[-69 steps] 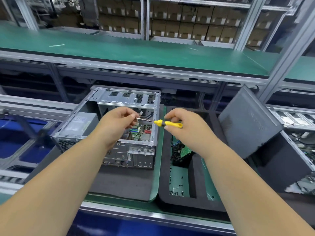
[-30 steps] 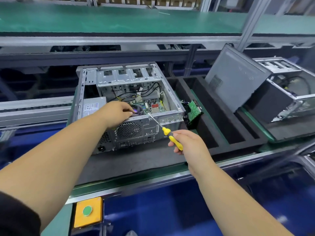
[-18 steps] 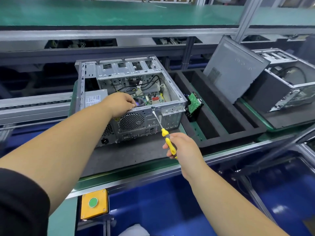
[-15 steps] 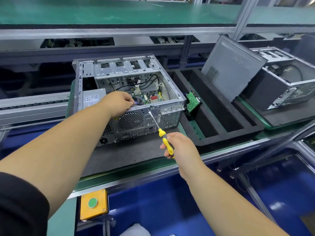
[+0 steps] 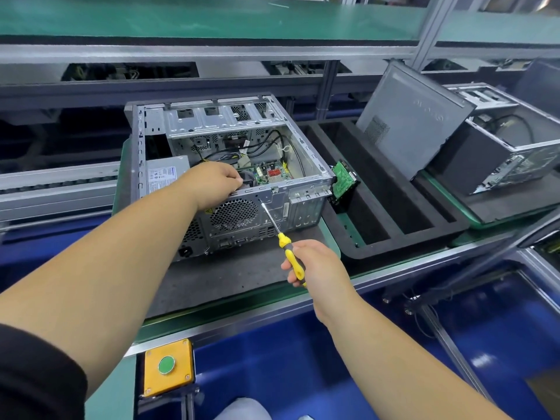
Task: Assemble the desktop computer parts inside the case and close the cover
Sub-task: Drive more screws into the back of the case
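Observation:
An open silver computer case (image 5: pixel 303 165) lies on a dark mat, its rear panel facing me and its motherboard (image 5: pixel 271 172) and cables exposed. My left hand (image 5: pixel 216 184) reaches over the rear top edge into the case, fingers curled around a dark part (image 5: pixel 248 180) inside. My right hand (image 5: pixel 312 265) grips a yellow-handled screwdriver (image 5: pixel 289 253); its tip touches the rear panel beside the fan grille (image 5: pixel 233 213). The grey side cover (image 5: pixel 415 119) leans upright to the right.
A black foam tray (image 5: pixel 394 234) with a green circuit board (image 5: pixel 342 180) sits right of the case. A second open case (image 5: pixel 509 153) stands far right. A yellow box with a green button (image 5: pixel 166 366) is at the bench's front edge. A green shelf runs above.
The view has dropped down over the case. My right hand pulled the screwdriver back and set its tip against the rear panel. My left hand stays inside the case.

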Demonstrator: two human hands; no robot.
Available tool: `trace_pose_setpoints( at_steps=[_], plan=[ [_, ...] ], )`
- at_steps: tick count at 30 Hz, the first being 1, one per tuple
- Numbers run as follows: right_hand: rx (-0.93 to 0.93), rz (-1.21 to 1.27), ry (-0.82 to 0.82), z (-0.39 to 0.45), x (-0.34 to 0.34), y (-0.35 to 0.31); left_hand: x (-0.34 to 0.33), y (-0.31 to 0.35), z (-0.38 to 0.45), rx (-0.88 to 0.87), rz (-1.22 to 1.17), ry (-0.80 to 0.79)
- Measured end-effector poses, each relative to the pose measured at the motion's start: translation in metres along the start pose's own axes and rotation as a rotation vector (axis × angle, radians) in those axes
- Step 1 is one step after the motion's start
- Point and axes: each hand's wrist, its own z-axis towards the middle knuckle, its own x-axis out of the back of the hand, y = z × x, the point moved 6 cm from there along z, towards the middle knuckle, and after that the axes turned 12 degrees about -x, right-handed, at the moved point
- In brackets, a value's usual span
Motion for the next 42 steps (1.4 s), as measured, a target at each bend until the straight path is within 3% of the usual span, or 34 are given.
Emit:
trace_pose_setpoints(
  at_steps=[36, 39, 42],
  plan=[
    [-0.078, -0.018, -0.006, 0.004, -0.013, -0.007, -0.002, 0.011, -0.001, -0.021, -0.108, -0.067],
    [-0.187, 0.094, -0.044, -0.001, -0.018, -0.006, -0.003, 0.012, -0.002, -0.017, -0.123, -0.069],
    [-0.297, 0.377, -0.133, -0.011, -0.023, 0.001, -0.003, 0.012, -0.002, -0.015, -0.120, -0.067]
  ],
)
